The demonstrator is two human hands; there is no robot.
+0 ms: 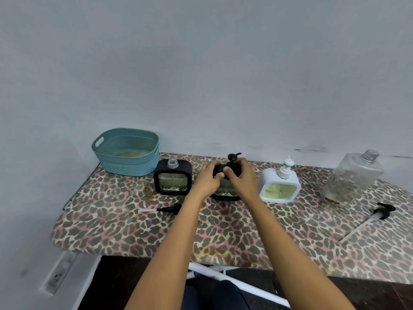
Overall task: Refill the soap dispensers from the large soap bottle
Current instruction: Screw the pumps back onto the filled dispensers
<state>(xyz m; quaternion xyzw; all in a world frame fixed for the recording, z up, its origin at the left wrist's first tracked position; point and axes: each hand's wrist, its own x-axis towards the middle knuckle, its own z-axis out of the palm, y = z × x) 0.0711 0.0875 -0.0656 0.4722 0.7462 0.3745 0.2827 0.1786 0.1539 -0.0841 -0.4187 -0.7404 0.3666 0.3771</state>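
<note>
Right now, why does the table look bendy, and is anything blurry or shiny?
Head view: the wide lens bows the table edge and seems to lean the big bottle at the right. Head view: light is soft and even, shadows faint, no strong glare. Head view: the left hand and right hand gripping the middle dispenser look fairly sharp; the picture's edges look softer.

Soap dispensers on the bench (125, 229): three. Two are black, the left black dispenser (172, 177) and the middle black dispenser (225, 191); one is the white dispenser (279, 189).

Large clear bottle (350, 177): one.

Pumps: four. Two are fitted, the black fitted pump (232, 158) and the white fitted pump (285, 168). Two lie loose, the left loose pump (169, 208) and the right loose pump (381, 211).

Teal basket (125, 163): one.

Hands: two, the left hand (207, 179) and the right hand (242, 176).

Power strip (59, 274): one.
</note>
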